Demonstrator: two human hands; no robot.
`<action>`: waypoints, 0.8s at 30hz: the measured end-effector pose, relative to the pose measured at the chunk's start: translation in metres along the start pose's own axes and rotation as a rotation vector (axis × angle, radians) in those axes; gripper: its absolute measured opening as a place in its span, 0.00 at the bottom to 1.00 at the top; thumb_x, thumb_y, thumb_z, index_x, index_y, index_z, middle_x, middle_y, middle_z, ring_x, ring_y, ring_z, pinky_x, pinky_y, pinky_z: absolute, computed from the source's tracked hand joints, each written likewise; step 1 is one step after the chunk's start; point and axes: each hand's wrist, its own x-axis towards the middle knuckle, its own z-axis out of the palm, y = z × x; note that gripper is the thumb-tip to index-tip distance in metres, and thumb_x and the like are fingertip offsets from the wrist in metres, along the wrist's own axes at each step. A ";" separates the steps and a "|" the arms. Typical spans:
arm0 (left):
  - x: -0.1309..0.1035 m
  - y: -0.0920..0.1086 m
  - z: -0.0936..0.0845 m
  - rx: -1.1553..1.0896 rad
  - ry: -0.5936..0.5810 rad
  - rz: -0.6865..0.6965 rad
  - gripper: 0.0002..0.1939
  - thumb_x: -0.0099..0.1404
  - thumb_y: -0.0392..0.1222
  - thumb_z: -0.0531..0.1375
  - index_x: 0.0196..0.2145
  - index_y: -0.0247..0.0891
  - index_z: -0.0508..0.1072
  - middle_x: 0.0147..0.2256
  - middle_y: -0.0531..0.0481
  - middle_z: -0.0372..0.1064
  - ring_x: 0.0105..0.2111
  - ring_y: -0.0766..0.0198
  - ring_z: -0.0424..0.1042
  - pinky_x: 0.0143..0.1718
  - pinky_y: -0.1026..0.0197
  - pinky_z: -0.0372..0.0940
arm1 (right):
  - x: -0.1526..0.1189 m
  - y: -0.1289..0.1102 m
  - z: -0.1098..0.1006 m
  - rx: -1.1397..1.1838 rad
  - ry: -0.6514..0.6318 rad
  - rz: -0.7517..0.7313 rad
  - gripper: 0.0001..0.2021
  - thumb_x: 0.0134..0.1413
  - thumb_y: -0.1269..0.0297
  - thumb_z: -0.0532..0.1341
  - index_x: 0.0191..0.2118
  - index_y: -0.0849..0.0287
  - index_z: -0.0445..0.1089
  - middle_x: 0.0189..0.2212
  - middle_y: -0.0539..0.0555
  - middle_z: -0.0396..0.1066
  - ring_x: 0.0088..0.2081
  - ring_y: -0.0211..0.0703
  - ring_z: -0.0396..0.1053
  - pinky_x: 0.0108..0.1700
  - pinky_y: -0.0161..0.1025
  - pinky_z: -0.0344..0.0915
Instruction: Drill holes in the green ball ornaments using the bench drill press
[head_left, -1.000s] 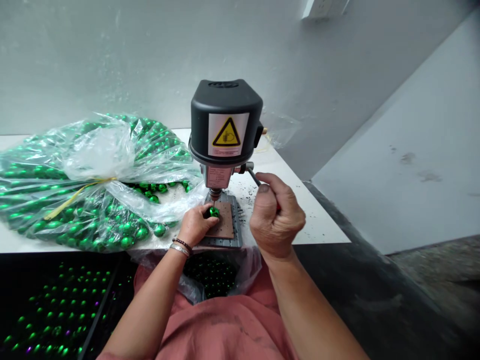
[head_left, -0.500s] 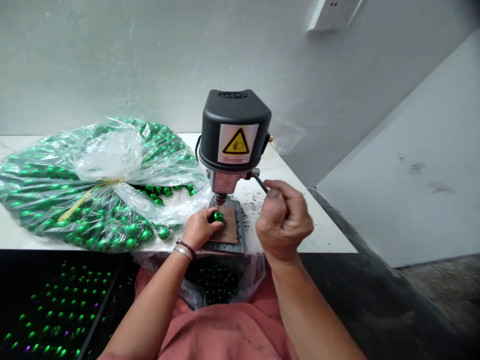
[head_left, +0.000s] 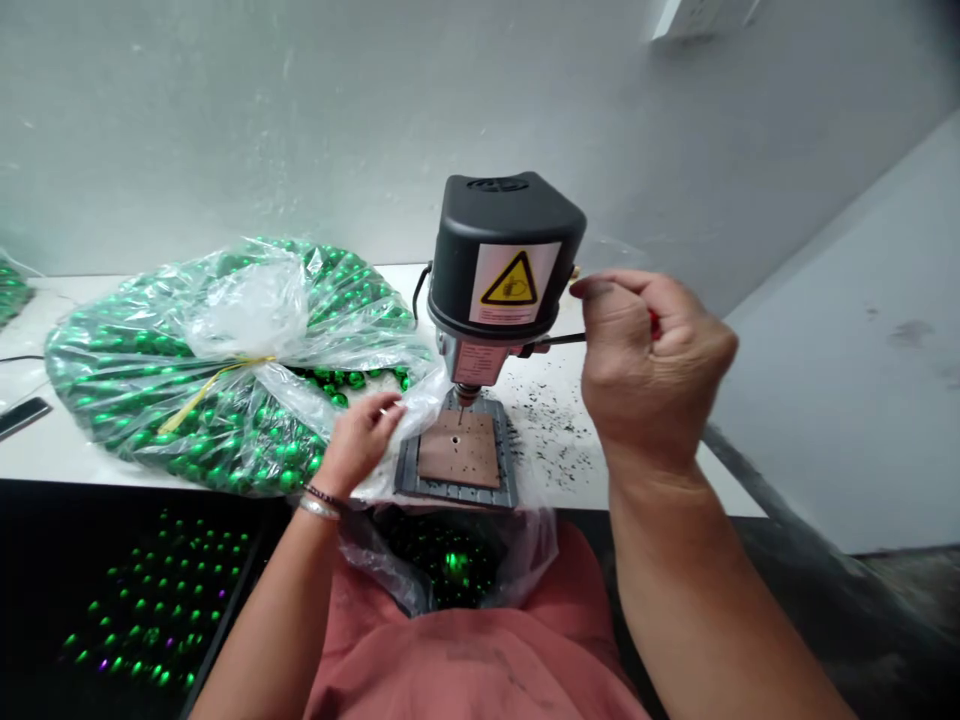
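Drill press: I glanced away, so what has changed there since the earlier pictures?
The left hand has let go of the green ball and moved left, off the brown board; a green blur shows below the table edge. The right hand has risen, swinging the lever up. The press, board and tied bag stayed put.

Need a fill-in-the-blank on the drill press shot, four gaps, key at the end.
1. The triangular warning sign on the black-housed drill press has a ____ background.
2. The bare hand gripping the thin dark lever is the person's ____ one.
3. From the person's side, the clear plastic bag of shiny green balls lies to the ____ of the press.
4. The flat square board on the grey metal base is ____ in colour.

Missing words: yellow; right; left; brown.
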 end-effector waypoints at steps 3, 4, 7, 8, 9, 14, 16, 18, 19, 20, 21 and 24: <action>0.041 -0.030 -0.009 0.435 0.013 -0.149 0.18 0.62 0.36 0.48 0.45 0.34 0.72 0.45 0.40 0.70 0.49 0.55 0.65 0.52 0.58 0.56 | -0.001 0.000 0.000 0.005 0.002 0.003 0.08 0.53 0.65 0.55 0.29 0.56 0.70 0.23 0.48 0.69 0.25 0.32 0.63 0.29 0.33 0.61; 0.054 -0.039 -0.010 0.470 -0.007 -0.178 0.18 0.60 0.35 0.49 0.45 0.31 0.71 0.45 0.37 0.69 0.49 0.52 0.65 0.52 0.56 0.56 | -0.001 0.000 0.000 0.009 0.005 0.005 0.08 0.53 0.65 0.55 0.29 0.57 0.70 0.23 0.48 0.69 0.24 0.32 0.63 0.28 0.33 0.61; 0.079 -0.057 -0.002 0.509 -0.056 -0.231 0.21 0.56 0.35 0.52 0.48 0.27 0.69 0.47 0.29 0.65 0.49 0.45 0.65 0.50 0.50 0.57 | -0.001 0.000 0.000 0.026 0.010 0.008 0.08 0.53 0.64 0.55 0.30 0.57 0.70 0.22 0.47 0.67 0.22 0.30 0.61 0.26 0.32 0.60; 0.083 -0.060 0.003 0.511 -0.067 -0.245 0.22 0.56 0.36 0.53 0.49 0.26 0.68 0.49 0.27 0.64 0.48 0.43 0.65 0.49 0.49 0.58 | -0.001 0.000 0.000 0.037 0.012 0.009 0.08 0.53 0.64 0.55 0.30 0.57 0.70 0.22 0.47 0.67 0.22 0.30 0.61 0.26 0.31 0.60; 0.085 -0.062 0.008 0.512 -0.076 -0.259 0.24 0.57 0.37 0.52 0.51 0.27 0.66 0.50 0.26 0.62 0.48 0.42 0.65 0.48 0.47 0.59 | -0.002 0.000 -0.001 0.047 0.012 0.011 0.08 0.53 0.64 0.55 0.30 0.57 0.70 0.22 0.47 0.67 0.22 0.29 0.60 0.25 0.31 0.59; 0.092 -0.065 0.024 0.465 -0.098 -0.287 0.26 0.56 0.37 0.53 0.53 0.28 0.64 0.52 0.26 0.60 0.48 0.43 0.66 0.47 0.49 0.59 | -0.006 -0.001 -0.003 0.061 0.014 0.021 0.08 0.54 0.64 0.54 0.30 0.58 0.69 0.21 0.46 0.66 0.22 0.28 0.58 0.25 0.30 0.59; 0.092 -0.062 0.020 0.431 -0.107 -0.272 0.23 0.55 0.36 0.54 0.50 0.30 0.67 0.49 0.29 0.64 0.48 0.46 0.66 0.47 0.52 0.59 | -0.007 -0.001 -0.003 0.063 0.017 0.017 0.08 0.54 0.64 0.54 0.30 0.58 0.69 0.21 0.46 0.66 0.21 0.27 0.58 0.25 0.29 0.58; 0.087 -0.054 0.010 0.411 -0.093 -0.248 0.22 0.56 0.37 0.54 0.49 0.31 0.67 0.46 0.34 0.68 0.47 0.50 0.67 0.47 0.55 0.59 | -0.008 0.000 -0.003 0.065 0.016 0.011 0.08 0.54 0.64 0.54 0.30 0.58 0.69 0.21 0.46 0.66 0.21 0.27 0.58 0.25 0.29 0.57; 0.081 -0.048 0.004 0.356 -0.071 -0.245 0.22 0.57 0.39 0.55 0.49 0.32 0.67 0.45 0.36 0.69 0.46 0.52 0.67 0.46 0.57 0.60 | -0.009 0.000 -0.003 0.064 0.014 0.009 0.08 0.53 0.64 0.54 0.30 0.58 0.69 0.22 0.46 0.66 0.22 0.28 0.58 0.25 0.30 0.57; 0.073 -0.041 -0.002 0.262 -0.048 -0.242 0.22 0.57 0.42 0.55 0.50 0.33 0.66 0.43 0.39 0.70 0.43 0.54 0.68 0.43 0.58 0.61 | -0.009 0.000 -0.003 0.064 0.014 0.009 0.08 0.53 0.64 0.54 0.29 0.58 0.69 0.22 0.47 0.66 0.22 0.28 0.59 0.25 0.30 0.58; 0.063 -0.032 -0.008 0.060 -0.018 -0.262 0.23 0.56 0.44 0.57 0.49 0.34 0.66 0.40 0.41 0.70 0.39 0.57 0.69 0.39 0.60 0.62 | -0.009 0.001 -0.003 0.065 0.016 0.008 0.08 0.53 0.64 0.55 0.29 0.58 0.69 0.22 0.47 0.66 0.22 0.29 0.59 0.26 0.30 0.58; 0.029 -0.005 -0.022 -0.885 -0.023 -0.313 0.18 0.56 0.46 0.59 0.43 0.36 0.66 0.36 0.47 0.69 0.28 0.68 0.66 0.27 0.66 0.61 | -0.007 0.002 -0.002 0.071 0.024 0.003 0.08 0.53 0.64 0.54 0.29 0.58 0.68 0.21 0.47 0.65 0.22 0.29 0.58 0.26 0.31 0.57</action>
